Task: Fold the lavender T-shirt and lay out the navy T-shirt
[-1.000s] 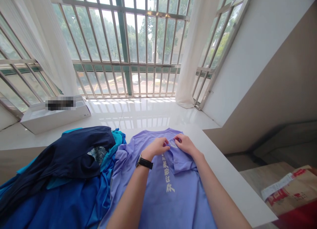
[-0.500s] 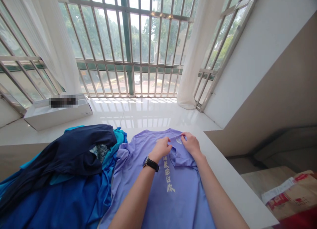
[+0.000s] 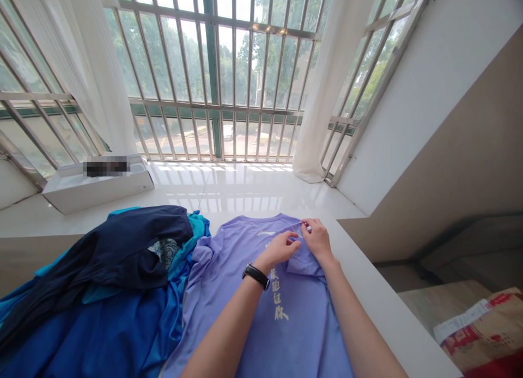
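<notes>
Purple shirt point(image 3: 302, 334) spread on the white windowsill point(image 3: 245, 187), nearest us; clothes pile point(image 3: 122, 252) touching it on the left. Left hand point(image 3: 281, 249) over the shirt, we see its fingers parted; right hand point(image 3: 317, 239) pinches cloth near the shoulder. Beyond: white box point(image 3: 98, 193) at left, then white curtains point(image 3: 316, 122), barred window point(image 3: 213, 84).

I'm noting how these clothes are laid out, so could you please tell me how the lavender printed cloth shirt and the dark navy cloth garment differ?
The lavender printed cloth shirt is mostly spread out, while the dark navy cloth garment lies bunched on a heap of blue clothes. The shirt bears a vertical column of pale characters; no lettering shows on the navy garment. Both have creases.
</notes>
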A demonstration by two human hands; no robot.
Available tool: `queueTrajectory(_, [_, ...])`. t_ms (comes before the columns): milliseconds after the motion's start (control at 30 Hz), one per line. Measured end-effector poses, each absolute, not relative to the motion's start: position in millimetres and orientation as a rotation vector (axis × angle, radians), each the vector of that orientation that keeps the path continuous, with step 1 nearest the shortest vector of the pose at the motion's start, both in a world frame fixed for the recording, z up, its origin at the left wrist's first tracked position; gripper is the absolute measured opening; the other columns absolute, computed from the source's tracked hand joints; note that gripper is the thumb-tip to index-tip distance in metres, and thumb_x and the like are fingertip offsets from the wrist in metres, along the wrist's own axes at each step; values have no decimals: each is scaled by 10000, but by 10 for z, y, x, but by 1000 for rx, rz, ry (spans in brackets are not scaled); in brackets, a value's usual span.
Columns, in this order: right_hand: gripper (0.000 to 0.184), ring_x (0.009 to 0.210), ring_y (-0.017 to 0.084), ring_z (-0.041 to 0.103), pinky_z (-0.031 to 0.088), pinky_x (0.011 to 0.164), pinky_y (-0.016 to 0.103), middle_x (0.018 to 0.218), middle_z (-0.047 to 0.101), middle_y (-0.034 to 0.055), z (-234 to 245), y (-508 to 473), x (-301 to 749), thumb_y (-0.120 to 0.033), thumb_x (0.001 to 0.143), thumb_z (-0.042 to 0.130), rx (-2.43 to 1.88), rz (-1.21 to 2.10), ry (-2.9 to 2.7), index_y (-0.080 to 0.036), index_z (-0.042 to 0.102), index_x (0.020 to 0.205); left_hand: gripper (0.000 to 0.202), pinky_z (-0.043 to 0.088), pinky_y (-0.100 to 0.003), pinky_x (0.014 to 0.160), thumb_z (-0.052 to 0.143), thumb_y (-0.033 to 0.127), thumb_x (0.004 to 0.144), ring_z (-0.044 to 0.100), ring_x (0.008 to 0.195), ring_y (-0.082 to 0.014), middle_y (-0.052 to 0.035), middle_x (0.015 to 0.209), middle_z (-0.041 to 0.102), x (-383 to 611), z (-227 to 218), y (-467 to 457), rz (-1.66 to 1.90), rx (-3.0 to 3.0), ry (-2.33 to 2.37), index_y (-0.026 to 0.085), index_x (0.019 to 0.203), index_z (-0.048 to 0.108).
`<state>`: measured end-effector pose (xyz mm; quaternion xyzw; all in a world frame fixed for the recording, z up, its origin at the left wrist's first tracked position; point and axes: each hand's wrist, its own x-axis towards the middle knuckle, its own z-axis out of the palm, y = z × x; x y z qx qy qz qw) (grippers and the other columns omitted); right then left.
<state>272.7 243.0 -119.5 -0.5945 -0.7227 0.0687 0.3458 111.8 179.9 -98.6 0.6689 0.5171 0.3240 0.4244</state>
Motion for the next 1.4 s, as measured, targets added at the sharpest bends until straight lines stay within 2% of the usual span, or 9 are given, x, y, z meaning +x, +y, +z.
queueTrajectory(233, [238,756,193,642,475,731,297,841,688,47,-1133,2425,2736,-318,864,486,-1582,291,-1903,-229,681,969,371,499,-347,903,614,249,798,662,967,-259,-120,1060,715,1244,-1064,1777,822,1714,1465,108,1135,676])
queueTrajectory(400, [320,633,169,644,498,667,285,750,697,20,-1047,2235,2956,-477,895,475,-1591,621,-1971,-226,649,988,440,469,-361,961,622,229,799,626,1071,-283,-176,1175,665,1241,-1087,1803,857,1692,1501,61,1206,630])
queueTrajectory(567, [445,853,204,667,529,766,317,964,701,72,-933,1750,3426,-572,867,525,-1474,1046,-2041,-208,616,1106,426,448,-348,989,603,229,833,605,1120,-267,-192,1239,634,1231,-1156,1865,898,1638,1484,49,1219,616])
queueTrajectory(700, [619,855,193,646,533,762,317,1111,640,114,-904,1376,3748,-582,789,628,-1619,956,-1959,-182,535,1252,401,468,-321,950,620,235,822,631,1070,-240,-162,1203,662,1222,-1209,1861,911,1606,1463,87,1194,638])
queueTrajectory(800, [543,712,161,592,509,690,295,954,653,58,-908,1164,3785,-568,773,643,-1682,901,-2027,-184,599,1153,412,482,-308,916,627,269,815,642,1038,-228,-139,1164,683,1208,-1202,1834,922,1603,1454,101,1191,641])
queueTrajectory(900, [321,657,155,537,446,627,271,759,623,-1,-907,1037,3656,-492,783,636,-1650,872,-2192,-194,658,901,380,492,-311,887,599,292,832,650,1014,-231,-117,1088,706,1175,-1154,1831,924,1615,1472,102,1155,657])
queueTrajectory(1033, [161,634,162,532,389,607,262,650,598,-19,-902,1060,3459,-317,776,555,-1677,695,-2276,-200,582,669,327,486,-322,888,609,331,837,642,1013,-250,-104,1041,708,1081,-1069,1884,903,1660,1536,125,1079,688])
queueTrajectory(1200, [112,719,189,595,442,676,274,739,653,-7,-938,1285,3354,-308,765,512,-1563,734,-2130,-214,572,755,462,377,-434,1035,594,453,870,487,1237,-341,-166,1279,589,916,-1054,1896,917,1699,1722,157,1224,627])
queueTrajectory(1400, [188,841,225,653,483,773,315,852,713,21,-1040,1277,3402,-368,789,551,-1549,854,-2007,-211,622,864,428,235,-559,1086,373,561,967,314,1345,-354,-60,1430,494,863,-1194,1791,661,2036,1896,339,1228,631])
